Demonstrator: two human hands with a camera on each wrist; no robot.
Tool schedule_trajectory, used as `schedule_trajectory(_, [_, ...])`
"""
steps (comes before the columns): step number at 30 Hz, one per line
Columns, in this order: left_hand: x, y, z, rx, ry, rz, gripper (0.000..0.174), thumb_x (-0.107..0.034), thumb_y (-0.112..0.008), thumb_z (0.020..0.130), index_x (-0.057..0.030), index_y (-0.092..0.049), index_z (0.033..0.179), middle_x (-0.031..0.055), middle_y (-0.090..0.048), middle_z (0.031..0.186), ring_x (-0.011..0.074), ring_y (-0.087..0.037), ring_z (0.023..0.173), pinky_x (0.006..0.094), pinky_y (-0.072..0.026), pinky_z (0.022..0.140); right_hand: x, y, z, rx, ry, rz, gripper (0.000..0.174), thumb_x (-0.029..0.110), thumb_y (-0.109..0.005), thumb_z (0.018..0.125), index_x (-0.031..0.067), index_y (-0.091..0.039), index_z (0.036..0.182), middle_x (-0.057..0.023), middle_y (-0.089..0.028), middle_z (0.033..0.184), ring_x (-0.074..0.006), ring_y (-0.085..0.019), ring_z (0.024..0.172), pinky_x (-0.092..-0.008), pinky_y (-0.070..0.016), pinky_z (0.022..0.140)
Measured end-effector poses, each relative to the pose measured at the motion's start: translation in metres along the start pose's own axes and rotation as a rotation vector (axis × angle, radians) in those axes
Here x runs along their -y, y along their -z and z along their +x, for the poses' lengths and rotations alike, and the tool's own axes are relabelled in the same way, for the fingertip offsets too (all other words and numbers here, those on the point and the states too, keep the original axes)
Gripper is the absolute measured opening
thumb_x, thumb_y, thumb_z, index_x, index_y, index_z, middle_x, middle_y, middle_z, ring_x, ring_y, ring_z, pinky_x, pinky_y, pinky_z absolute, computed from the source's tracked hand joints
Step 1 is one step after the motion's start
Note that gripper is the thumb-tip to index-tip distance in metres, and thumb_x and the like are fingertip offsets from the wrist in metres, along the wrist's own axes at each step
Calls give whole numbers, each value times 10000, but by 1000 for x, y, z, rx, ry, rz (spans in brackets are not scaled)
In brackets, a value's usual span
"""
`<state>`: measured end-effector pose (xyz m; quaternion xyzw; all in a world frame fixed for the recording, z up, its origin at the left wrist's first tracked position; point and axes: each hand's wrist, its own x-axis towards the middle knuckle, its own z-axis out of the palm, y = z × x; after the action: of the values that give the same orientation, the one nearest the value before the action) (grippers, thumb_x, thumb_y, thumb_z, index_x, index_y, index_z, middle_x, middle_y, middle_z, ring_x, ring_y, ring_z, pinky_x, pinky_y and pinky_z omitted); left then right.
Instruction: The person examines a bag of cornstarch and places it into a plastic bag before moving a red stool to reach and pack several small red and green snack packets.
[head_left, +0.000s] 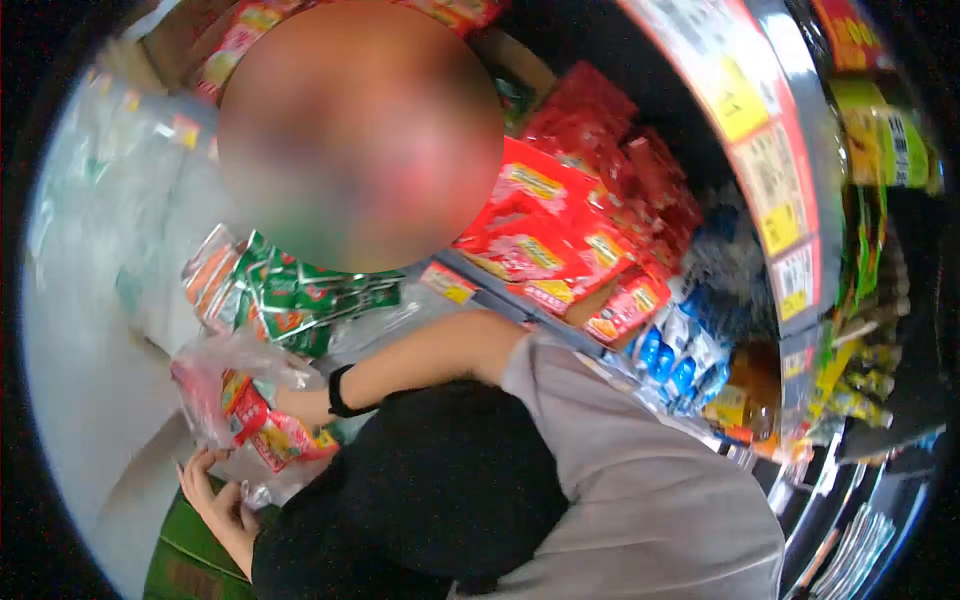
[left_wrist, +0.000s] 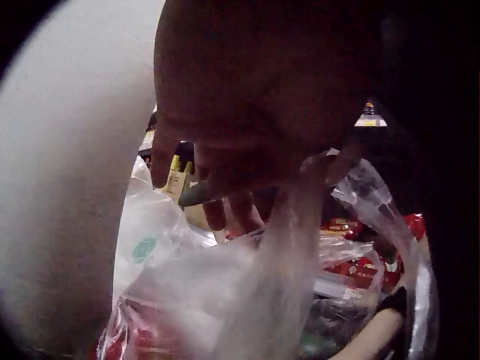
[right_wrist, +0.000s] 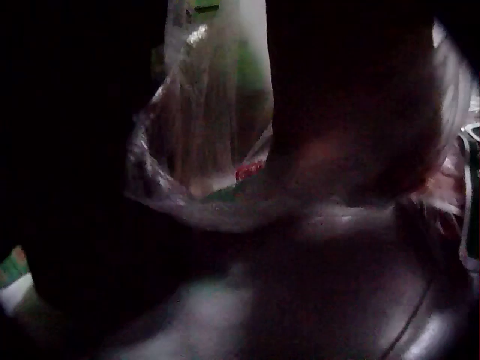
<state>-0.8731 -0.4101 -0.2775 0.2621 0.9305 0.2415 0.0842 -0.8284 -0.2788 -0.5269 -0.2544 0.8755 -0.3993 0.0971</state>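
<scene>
My left hand (head_left: 215, 500) grips the edge of a clear plastic bag (head_left: 208, 372); the left wrist view shows the hand (left_wrist: 262, 97) with film (left_wrist: 281, 262) bunched beneath it. My right hand (head_left: 298, 405), black band at its wrist, is inside the bag beside a red and yellow packet (head_left: 280, 438); its fingers are hidden. The right wrist view is dark, with the hand (right_wrist: 352, 135) above crumpled film (right_wrist: 202, 210).
Green and orange packets (head_left: 300, 295) lie just beyond the bag. Red packets (head_left: 540, 240) fill a shelf behind, with blue and white packets (head_left: 680, 355) beside them. Price labels (head_left: 775, 190) run along a shelf edge. A round blur hides the upper middle.
</scene>
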Motion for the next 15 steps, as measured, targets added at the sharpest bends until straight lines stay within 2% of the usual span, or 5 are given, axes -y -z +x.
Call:
schedule_trajectory(1, [6,-1,-3,9,-42,-12,365,-167,-476,547,-75,-582,884,86,-610,979,260,-513,1075,495,-200,1051,-1,-9,9,-83,24,400,266,176,-597,703,-18,-597,885,-231,-595,898,-366,-579,853,-462,-442,766])
schedule_trajectory(4, [18,-1,-9,5,-32,-71,181,-81,-491,560,-5,-335,613,184,-537,995,398,-484,1069,552,-252,991,3,-20,18,72,91,23,151,174,-601,669,35,-609,609,-155,-572,577,-289,-588,633,-443,-424,702])
schedule_trajectory(9, [119,-7,-18,61,-342,-242,289,-132,-441,761,-38,-515,1024,207,-508,1164,342,-473,1102,458,-314,975,68,85,36,-289,53,-215,141,213,-610,647,86,-604,587,-115,-582,584,-254,-569,576,-352,-414,602])
schedule_trajectory(12, [20,-4,-2,-176,167,-438,377,-128,-485,759,-7,-524,1113,167,-480,1221,319,-443,1170,448,-245,1034,73,134,47,-216,281,-442,153,256,-623,640,108,-620,601,-86,-588,600,-254,-576,602,-350,-415,586])
schedule_trajectory(15, [13,-7,16,-64,21,-428,461,-198,-407,910,45,-365,1299,185,-375,1344,293,-370,1232,394,-230,1052,84,205,34,-188,377,-152,145,261,-637,644,116,-635,643,-73,-599,660,-267,-584,643,-379,-431,608])
